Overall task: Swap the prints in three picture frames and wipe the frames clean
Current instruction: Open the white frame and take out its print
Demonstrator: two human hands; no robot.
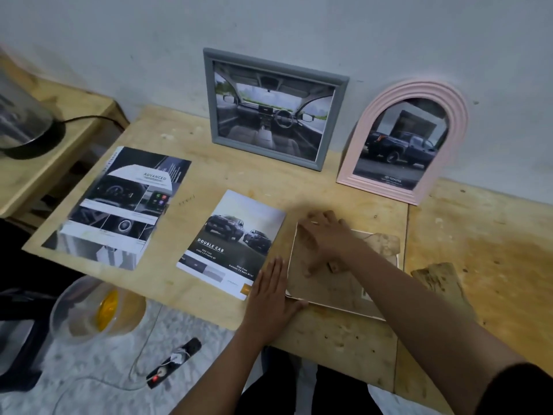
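Grey frame (208, 97), pink arched frame (416, 89): upright, far side, prints fitted. Third frame (323, 289): face-down, near right. Dashboard print (119, 205), Double Cab print (230, 244): flat, loose, left

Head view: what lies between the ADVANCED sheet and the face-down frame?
The Double Cab print, flat on the table, left hand at its near right corner. Head view.

I see a plywood table (299, 187) carrying ADVANCED print (119, 205) left, DOUBLE CAB print (230, 244) centre, face-down frame (329, 286) near right, grey frame (272, 109) and pink arched frame (401, 142) far.
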